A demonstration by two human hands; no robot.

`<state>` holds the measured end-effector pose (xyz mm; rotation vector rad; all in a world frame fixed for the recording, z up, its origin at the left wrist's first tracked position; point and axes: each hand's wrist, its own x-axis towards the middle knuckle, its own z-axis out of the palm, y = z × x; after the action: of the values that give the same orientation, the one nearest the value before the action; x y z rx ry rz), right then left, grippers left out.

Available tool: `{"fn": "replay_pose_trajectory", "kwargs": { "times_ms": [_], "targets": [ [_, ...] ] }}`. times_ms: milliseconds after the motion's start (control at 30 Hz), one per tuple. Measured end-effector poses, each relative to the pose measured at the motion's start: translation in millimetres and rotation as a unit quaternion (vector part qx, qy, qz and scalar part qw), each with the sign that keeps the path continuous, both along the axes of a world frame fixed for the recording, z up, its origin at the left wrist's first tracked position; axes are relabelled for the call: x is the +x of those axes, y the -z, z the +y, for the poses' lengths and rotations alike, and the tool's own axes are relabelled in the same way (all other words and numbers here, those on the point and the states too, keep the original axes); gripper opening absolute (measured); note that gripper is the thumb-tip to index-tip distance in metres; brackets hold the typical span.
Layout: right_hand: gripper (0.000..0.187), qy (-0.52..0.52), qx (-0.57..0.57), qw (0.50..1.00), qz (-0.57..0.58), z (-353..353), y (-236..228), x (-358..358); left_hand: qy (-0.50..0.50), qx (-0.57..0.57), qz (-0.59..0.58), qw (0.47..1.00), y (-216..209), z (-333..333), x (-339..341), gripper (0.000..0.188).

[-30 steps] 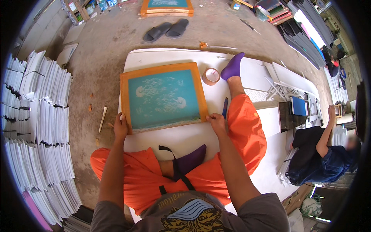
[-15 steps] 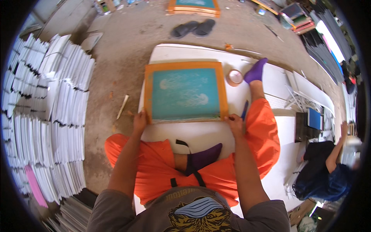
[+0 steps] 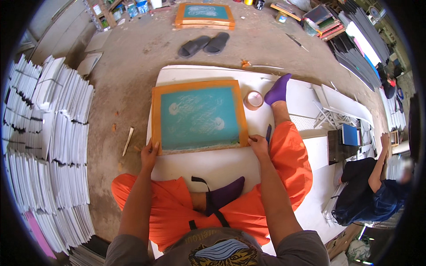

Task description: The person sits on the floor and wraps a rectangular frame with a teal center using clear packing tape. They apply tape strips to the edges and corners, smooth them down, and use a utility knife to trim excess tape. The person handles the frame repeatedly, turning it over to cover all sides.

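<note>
A screen printing frame, with an orange-brown wooden border and teal mesh bearing pale patterns, sits in front of me over a white board. At its near left corner, my left hand is closed on the wood. My right hand pinches the near right corner. Whether the frame lies flat or is slightly raised, I cannot tell. Beyond my right hand is a roll of brown tape. A slim dark blue tool lies between that hand and my right leg.
Tall stacks of white sheets line the left side. Grey sandals and another stack of screen frames are on the floor ahead. White scraps and a dark box with a blue top stand right. Another person sits at far right.
My view has shifted, so the whole scene sits lower and further left in the picture. Both hands keep their hold on the frame's near corners.
</note>
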<state>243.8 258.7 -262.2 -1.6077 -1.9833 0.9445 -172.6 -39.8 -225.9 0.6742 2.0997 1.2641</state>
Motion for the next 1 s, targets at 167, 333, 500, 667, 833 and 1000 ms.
{"fn": "replay_pose_trajectory", "kwargs": {
  "times_ms": [167, 333, 500, 667, 833, 1000],
  "targets": [
    [0.039, -0.034, 0.159, 0.983, -0.086, 36.7, -68.9, -56.0, -0.018, 0.011, 0.015, 1.0, 38.8, -21.5, -17.8, 0.055],
    [0.04, -0.144, 0.312, 0.922, -0.176, 95.1, -67.9, -86.4, -0.017, -0.011, 0.03, 0.999, 37.7, -16.9, -16.7, 0.056],
    [0.029, -0.145, 0.256, 0.911, -0.289, 127.2, -47.9, -65.4, 0.013, -0.056, 0.074, 0.996, 20.3, -0.9, -7.3, 0.056],
    [0.025, -0.189, 0.226, 0.949, -0.112, 99.7, -105.9, -54.3, -0.109, -0.017, 0.221, 0.969, 15.7, 14.1, -17.2, 0.046],
    [0.026, -0.255, 0.176, 0.95, 0.042, 42.2, -175.5, -24.4, -0.064, 0.099, 0.08, 0.99, -48.4, 93.2, 36.9, 0.038],
    [0.031, -0.322, 0.105, 0.936, 0.097, -21.2, -214.5, -12.5, 0.09, 0.215, -0.17, 0.957, -88.9, 143.7, 111.1, 0.044]
  ]
}}
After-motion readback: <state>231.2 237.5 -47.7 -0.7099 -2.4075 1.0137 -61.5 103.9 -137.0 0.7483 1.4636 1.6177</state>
